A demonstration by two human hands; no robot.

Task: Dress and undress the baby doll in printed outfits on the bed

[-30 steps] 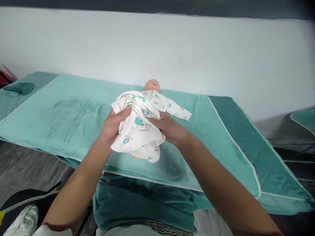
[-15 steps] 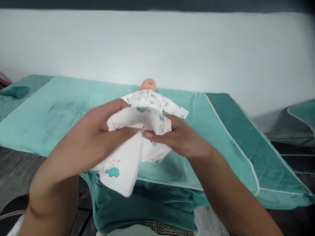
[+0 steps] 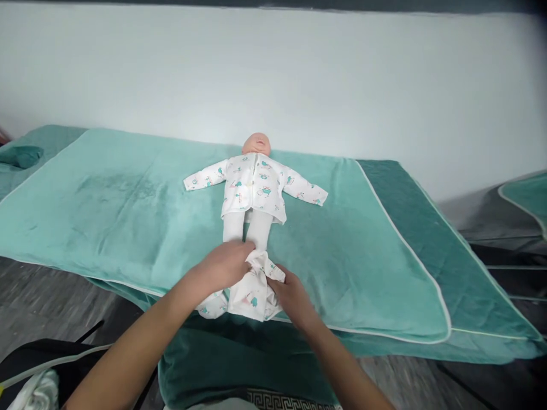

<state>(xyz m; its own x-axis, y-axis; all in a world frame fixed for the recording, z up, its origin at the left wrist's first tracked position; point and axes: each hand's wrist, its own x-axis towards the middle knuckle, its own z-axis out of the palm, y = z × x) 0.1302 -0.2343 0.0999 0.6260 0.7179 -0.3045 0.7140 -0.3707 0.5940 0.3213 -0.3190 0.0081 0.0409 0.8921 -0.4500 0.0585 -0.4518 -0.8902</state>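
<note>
A baby doll (image 3: 258, 143) lies on its back in a white jacket (image 3: 256, 185) with small teal prints, its arms spread. Its white legs (image 3: 258, 228) point toward me. White printed baby pants (image 3: 250, 296) are bunched around the lower end of the leg on the right; the feet are hidden. My left hand (image 3: 228, 265) is closed at the lower legs, on the upper edge of the pants, its fingertips partly hidden. On the other side, my right hand (image 3: 293, 293) pinches the gathered cloth of the pants.
A light teal blanket (image 3: 141, 210) with white piping covers the bed, over a darker green cover (image 3: 431, 222). Behind it stands a white wall (image 3: 273, 74). At lower left, a black seat (image 3: 72, 364) holds crumpled white cloth (image 3: 40, 390). Another green-covered surface (image 3: 527, 196) shows at right.
Both hands have moved forward and down with the pants, from in front of me to the doll's lower legs. The pants are now around a leg end, and the doll's jacket and legs show.
</note>
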